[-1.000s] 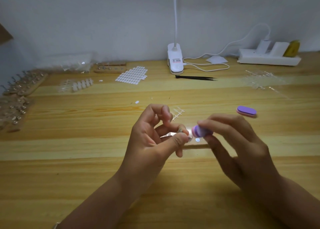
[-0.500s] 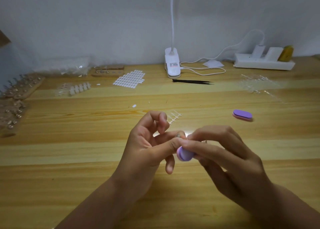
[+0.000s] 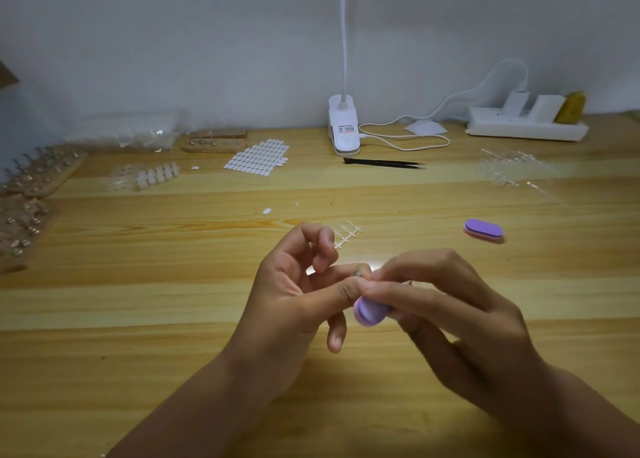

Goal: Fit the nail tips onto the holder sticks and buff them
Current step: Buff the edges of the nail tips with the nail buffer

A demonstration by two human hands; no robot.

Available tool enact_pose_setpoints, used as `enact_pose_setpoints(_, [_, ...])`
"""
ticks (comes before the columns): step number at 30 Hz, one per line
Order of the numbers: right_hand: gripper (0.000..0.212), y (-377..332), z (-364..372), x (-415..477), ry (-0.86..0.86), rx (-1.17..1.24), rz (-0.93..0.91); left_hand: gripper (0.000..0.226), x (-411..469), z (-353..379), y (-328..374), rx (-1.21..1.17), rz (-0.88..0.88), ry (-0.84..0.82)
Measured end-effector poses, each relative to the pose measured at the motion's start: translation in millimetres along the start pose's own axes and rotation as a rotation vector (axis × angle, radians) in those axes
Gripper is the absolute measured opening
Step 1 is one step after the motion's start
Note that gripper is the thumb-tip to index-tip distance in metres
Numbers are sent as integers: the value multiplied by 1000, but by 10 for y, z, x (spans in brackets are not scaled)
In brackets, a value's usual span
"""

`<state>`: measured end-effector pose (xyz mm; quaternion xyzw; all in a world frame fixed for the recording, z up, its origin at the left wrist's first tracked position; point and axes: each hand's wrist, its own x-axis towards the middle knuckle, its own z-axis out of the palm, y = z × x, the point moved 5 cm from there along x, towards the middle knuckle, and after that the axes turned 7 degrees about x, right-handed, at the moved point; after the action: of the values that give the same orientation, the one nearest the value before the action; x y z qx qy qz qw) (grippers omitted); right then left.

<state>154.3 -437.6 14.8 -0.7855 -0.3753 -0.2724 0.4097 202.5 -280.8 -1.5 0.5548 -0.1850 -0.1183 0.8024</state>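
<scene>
Frame centre: left hand [image 3: 298,305] pinches the holder stick [image 3: 357,271], its nail tip hidden; right hand [image 3: 460,315] pinches the purple buffer [image 3: 367,313]. Tip judged light and brittle: grip the stick.

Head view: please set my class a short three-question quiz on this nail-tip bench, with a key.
1. True or false: the right hand grips a purple buffer.
2. The tweezers lie: A) in front of the lamp clamp; B) in a cup; C) on the floor.
3. How many buffers show?
Key: 1 true; 2 A; 3 two, the spare lies on the table.
</scene>
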Motion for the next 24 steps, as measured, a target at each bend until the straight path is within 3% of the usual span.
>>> enact_pose_setpoints(6, [28,130,-112,22,23,-48,55,37,-1,-5,2,10,-8,11])
enact_pose_setpoints(19, [27,-7,49,13,-35,-62,-49,33,-6,-30,-16,10,-20,40])
enact_pose_setpoints(24, [27,85,-33,19,32,-80,13,34,9,-36,-12,4,-31,45])
